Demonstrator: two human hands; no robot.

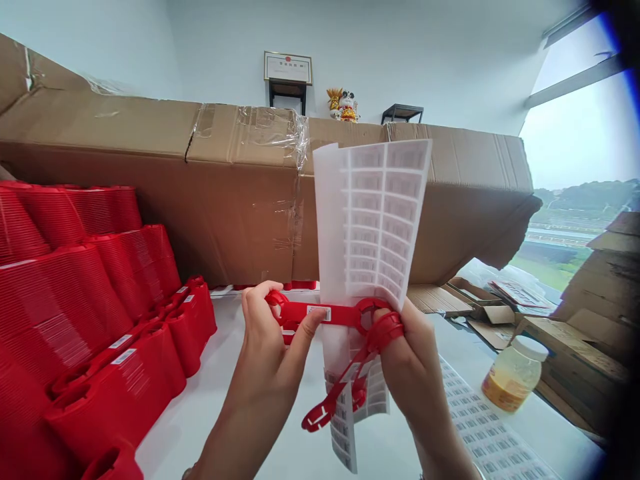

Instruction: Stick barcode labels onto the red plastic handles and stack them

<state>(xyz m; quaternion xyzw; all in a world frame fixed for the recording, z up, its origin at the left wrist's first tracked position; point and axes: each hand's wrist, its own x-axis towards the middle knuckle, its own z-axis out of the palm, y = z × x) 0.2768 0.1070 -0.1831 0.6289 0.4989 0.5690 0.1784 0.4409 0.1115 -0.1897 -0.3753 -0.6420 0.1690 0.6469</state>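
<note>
Across twelve o'clock we have a long cardboard barrier behind the white worktop. Stacks of red plastic pieces fill nine o'clock. At the centre, our right hand grips upright label sheets, with more red pieces looped over its fingers. Our left hand has its grip closed on one end of a red strip, thumb at its small white label. Another label sheet lies flat at five o'clock; a lidded jar stands near four.
</note>
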